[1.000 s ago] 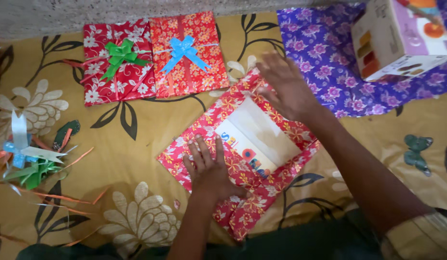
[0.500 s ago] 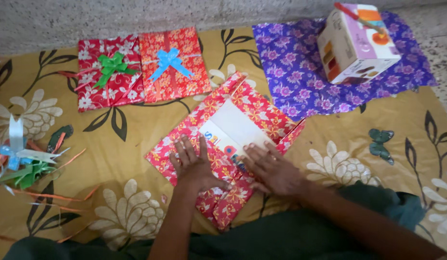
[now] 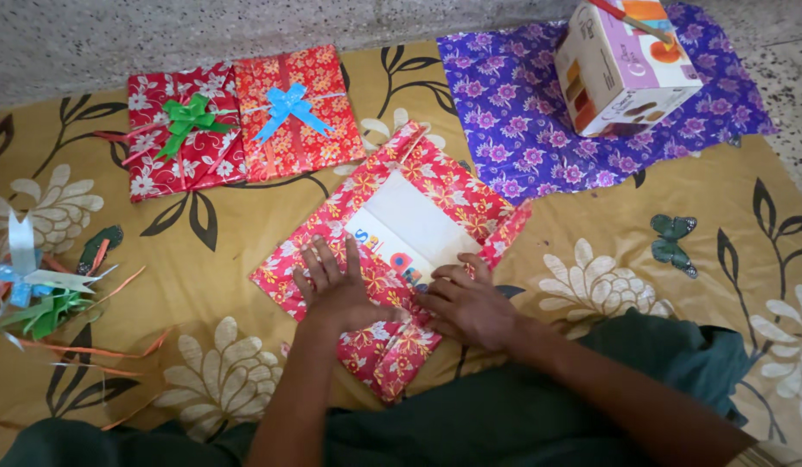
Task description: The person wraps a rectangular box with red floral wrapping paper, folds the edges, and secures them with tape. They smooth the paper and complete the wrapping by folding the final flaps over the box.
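Head view: our left hand [image 3: 336, 290] lies flat, fingers spread, pinning the red floral wrapping paper [image 3: 392, 251] over the white box [image 3: 409, 229] so the fold holds. Our right hand [image 3: 466, 303], at 3 o'clock, presses open-palmed, creasing the flap, gripping nothing.

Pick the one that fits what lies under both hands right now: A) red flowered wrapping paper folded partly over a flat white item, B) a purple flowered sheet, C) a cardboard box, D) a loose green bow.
A: the left hand and right hand both press flat on the red wrapping paper, whose flaps fold around a flat white item; the cardboard box sits apart on the purple sheet.
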